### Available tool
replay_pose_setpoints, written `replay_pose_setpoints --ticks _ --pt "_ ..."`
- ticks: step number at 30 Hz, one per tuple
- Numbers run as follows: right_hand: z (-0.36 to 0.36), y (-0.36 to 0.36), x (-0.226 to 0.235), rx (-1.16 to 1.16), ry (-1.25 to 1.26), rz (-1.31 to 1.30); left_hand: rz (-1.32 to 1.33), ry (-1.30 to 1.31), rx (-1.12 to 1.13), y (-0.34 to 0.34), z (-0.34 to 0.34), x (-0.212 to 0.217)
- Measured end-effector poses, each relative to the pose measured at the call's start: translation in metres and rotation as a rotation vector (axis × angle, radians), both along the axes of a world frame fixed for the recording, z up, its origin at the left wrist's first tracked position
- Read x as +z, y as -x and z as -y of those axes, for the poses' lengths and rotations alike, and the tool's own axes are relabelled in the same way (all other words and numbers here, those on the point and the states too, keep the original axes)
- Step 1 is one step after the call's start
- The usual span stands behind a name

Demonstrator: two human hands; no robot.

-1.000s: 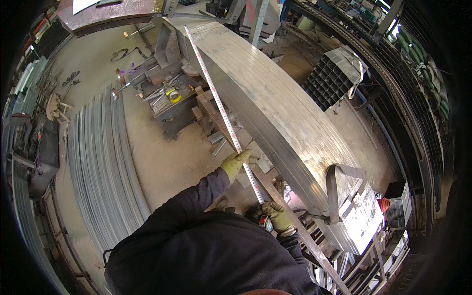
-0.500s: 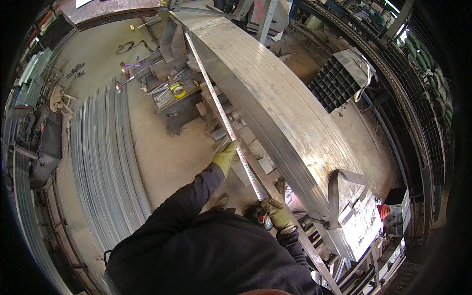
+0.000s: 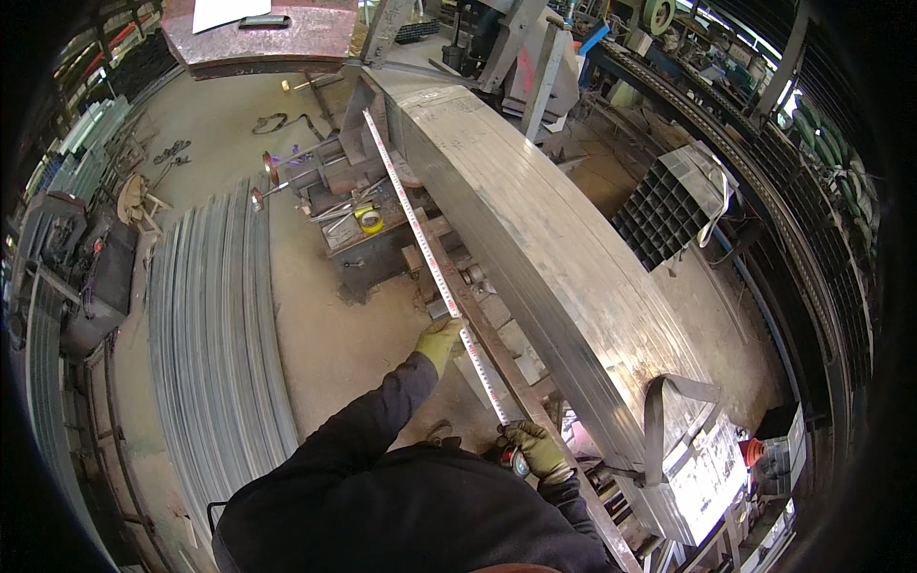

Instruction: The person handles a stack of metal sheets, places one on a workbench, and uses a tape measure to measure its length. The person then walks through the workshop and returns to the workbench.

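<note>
Looks like a metal workshop, judging by bars (image 3: 222, 334) left of the left grip (image 3: 440, 343), tubes (image 3: 661, 212) right, a cluttered desk (image 3: 368, 265) beyond.

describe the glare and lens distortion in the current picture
Head view: glare washes out the near end of the metal stack; head view: the long metal strips at left look bowed, corners fall black; head view: the tape blade looks fairly sharp.
</note>
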State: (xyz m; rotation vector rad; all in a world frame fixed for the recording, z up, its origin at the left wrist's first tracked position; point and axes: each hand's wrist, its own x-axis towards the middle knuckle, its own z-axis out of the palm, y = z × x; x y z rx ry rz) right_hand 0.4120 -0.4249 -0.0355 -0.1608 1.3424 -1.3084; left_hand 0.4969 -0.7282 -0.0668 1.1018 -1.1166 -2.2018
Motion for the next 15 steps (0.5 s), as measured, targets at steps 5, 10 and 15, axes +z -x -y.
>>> replay_pose_setpoints --ticks 5,10,15 --pt "0.012 -0.006 0.002 0.045 -0.012 0.047 -0.059 -0.022 0.064 -0.016 0.009 -0.013" --pt "0.024 -0.013 0.001 0.095 -0.005 0.052 0.019 0.055 0.073 -0.038 0.019 -0.013" --pt "0.033 -0.02 0.004 0.115 -0.042 0.018 -0.001 0.017 0.068 -0.054 0.023 -0.007"
